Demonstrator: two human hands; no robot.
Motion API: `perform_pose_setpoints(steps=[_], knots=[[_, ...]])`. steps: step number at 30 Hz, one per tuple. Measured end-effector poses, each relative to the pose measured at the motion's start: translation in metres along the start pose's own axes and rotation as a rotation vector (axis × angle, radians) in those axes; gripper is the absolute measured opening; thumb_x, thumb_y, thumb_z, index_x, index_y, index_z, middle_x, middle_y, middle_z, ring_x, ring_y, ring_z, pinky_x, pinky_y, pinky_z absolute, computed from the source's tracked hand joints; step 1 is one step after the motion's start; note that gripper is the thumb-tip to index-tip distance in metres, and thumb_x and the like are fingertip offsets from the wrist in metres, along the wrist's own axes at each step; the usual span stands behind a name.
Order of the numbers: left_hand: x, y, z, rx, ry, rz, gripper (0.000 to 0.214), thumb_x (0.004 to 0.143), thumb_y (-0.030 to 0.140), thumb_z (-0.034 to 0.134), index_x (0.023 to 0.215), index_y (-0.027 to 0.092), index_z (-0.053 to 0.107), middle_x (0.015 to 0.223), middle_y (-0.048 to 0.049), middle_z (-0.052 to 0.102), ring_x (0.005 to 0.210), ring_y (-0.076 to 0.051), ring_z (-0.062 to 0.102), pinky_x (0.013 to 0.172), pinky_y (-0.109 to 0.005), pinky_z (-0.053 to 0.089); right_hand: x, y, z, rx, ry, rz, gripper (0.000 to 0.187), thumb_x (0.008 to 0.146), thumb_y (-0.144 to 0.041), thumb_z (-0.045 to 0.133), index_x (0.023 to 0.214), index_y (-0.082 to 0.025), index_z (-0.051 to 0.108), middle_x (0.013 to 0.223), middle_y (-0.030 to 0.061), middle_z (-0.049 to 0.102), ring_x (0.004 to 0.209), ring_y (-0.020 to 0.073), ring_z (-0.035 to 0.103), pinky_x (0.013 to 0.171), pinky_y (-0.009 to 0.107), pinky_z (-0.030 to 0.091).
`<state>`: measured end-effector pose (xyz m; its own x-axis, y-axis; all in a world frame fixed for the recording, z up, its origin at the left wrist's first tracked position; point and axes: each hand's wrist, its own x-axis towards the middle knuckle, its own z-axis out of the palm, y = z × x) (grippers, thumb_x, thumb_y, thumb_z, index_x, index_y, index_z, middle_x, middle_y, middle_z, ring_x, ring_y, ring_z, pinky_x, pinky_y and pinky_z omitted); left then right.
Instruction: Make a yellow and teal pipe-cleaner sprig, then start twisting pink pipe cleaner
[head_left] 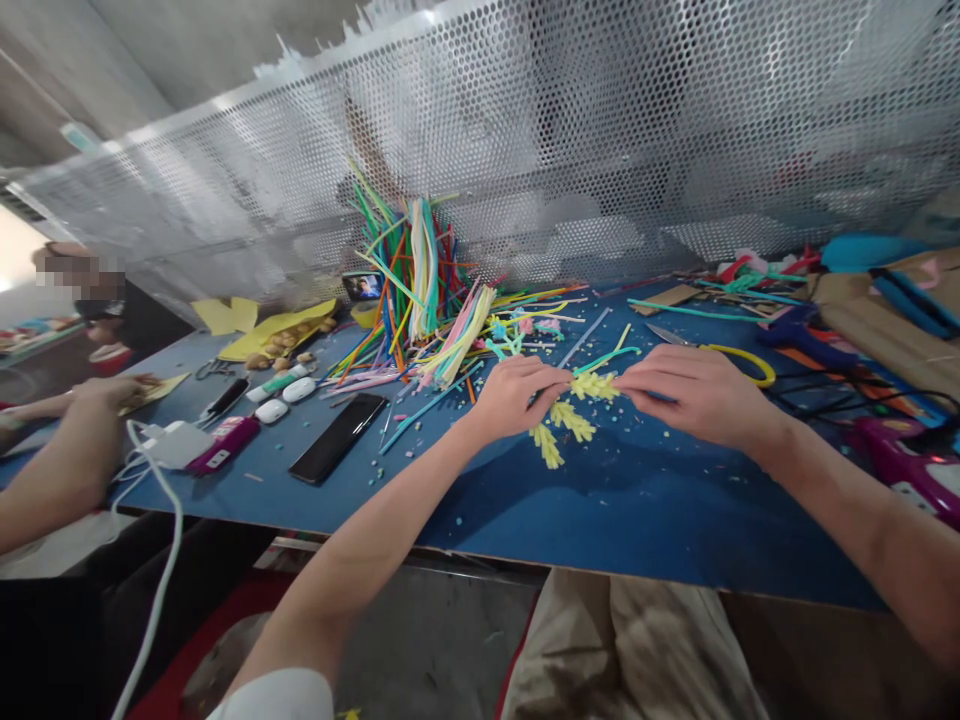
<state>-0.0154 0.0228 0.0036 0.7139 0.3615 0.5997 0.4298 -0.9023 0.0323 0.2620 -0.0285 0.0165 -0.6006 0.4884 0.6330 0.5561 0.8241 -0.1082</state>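
Note:
My left hand is closed in a pinch at the left end of a yellow pipe-cleaner sprig. At its right end, the fingertips of my right hand are also pinched on it. Two more fluffy yellow branches of the sprig hang below my left fingers, over the blue table. Green pipe cleaners stick out just behind the sprig; whether they join it I cannot tell. My fingers cover both ends of the top branch.
Behind my hands stands a big bundle of coloured pipe cleaners, with scraps around it. Yellow-handled scissors and a purple glue gun lie right. A black phone and white power adapter lie left, near another person's arms.

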Motion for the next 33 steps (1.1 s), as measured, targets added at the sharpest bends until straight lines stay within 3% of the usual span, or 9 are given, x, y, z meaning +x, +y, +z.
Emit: perform_pose_setpoints(steps=[6, 14, 19, 22, 27, 30, 33], knots=[[0.001, 0.002, -0.003, -0.025, -0.062, 0.048, 0.024, 0.097, 0.029, 0.048, 0.103, 0.019, 0.07, 0.093, -0.0072, 0.075, 0.084, -0.017, 0.069, 0.077, -0.03, 0.049, -0.001, -0.002, -0.008, -0.047, -0.065, -0.06, 0.02, 0.093, -0.028, 0.054, 0.106, -0.029, 0.069, 0.098, 0.0015, 0.074, 0.09, 0.0204, 0.066, 0.088, 0.038, 0.05], [0.002, 0.004, -0.003, -0.186, -0.119, 0.057, 0.021, 0.096, 0.027, 0.052, 0.1, 0.018, 0.07, 0.097, -0.0066, 0.076, 0.086, -0.016, 0.071, 0.079, -0.028, 0.05, -0.002, -0.005, -0.008, -0.106, -0.004, -0.054, 0.017, 0.094, -0.028, 0.052, 0.103, -0.029, 0.067, 0.097, 0.0027, 0.074, 0.089, 0.0209, 0.065, 0.087, 0.039, 0.049], [0.003, 0.006, -0.006, -0.166, -0.123, 0.086, 0.02, 0.095, 0.027, 0.053, 0.097, 0.018, 0.071, 0.092, -0.005, 0.076, 0.083, -0.016, 0.07, 0.075, -0.028, 0.05, -0.004, -0.003, -0.007, -0.098, 0.008, -0.062, 0.016, 0.093, -0.027, 0.055, 0.102, -0.029, 0.068, 0.098, 0.0031, 0.073, 0.088, 0.0212, 0.065, 0.086, 0.039, 0.049], [0.001, 0.009, -0.004, -0.108, -0.073, 0.022, 0.021, 0.095, 0.029, 0.052, 0.098, 0.018, 0.07, 0.089, -0.0045, 0.076, 0.078, -0.016, 0.07, 0.071, -0.026, 0.049, -0.002, -0.004, -0.005, -0.075, 0.074, -0.025, 0.014, 0.092, -0.025, 0.057, 0.1, -0.028, 0.067, 0.095, 0.0025, 0.073, 0.088, 0.0206, 0.066, 0.086, 0.039, 0.049], [-0.001, 0.015, 0.006, -0.015, 0.105, -0.209, 0.02, 0.096, 0.029, 0.051, 0.104, 0.02, 0.067, 0.08, 0.0004, 0.075, 0.064, -0.01, 0.067, 0.062, -0.021, 0.046, 0.003, -0.011, 0.004, -0.029, 0.42, 0.183, 0.01, 0.085, -0.022, 0.065, 0.095, -0.025, 0.066, 0.09, 0.0025, 0.069, 0.08, 0.0175, 0.065, 0.074, 0.033, 0.053], [-0.002, 0.018, 0.01, 0.066, 0.202, -0.229, 0.017, 0.094, 0.031, 0.055, 0.101, 0.022, 0.068, 0.076, 0.0027, 0.075, 0.056, -0.009, 0.064, 0.056, -0.02, 0.042, 0.007, -0.015, 0.011, 0.026, 0.426, 0.251, 0.009, 0.084, -0.025, 0.067, 0.094, -0.026, 0.066, 0.086, 0.0017, 0.069, 0.071, 0.0162, 0.063, 0.066, 0.032, 0.052], [-0.002, 0.02, 0.012, 0.118, 0.241, -0.202, 0.018, 0.094, 0.032, 0.056, 0.1, 0.023, 0.069, 0.079, 0.0018, 0.075, 0.061, -0.01, 0.067, 0.057, -0.021, 0.043, 0.009, -0.019, 0.016, 0.076, 0.432, 0.312, 0.01, 0.085, -0.028, 0.068, 0.095, -0.028, 0.067, 0.082, 0.0006, 0.068, 0.066, 0.0157, 0.061, 0.066, 0.032, 0.051]])
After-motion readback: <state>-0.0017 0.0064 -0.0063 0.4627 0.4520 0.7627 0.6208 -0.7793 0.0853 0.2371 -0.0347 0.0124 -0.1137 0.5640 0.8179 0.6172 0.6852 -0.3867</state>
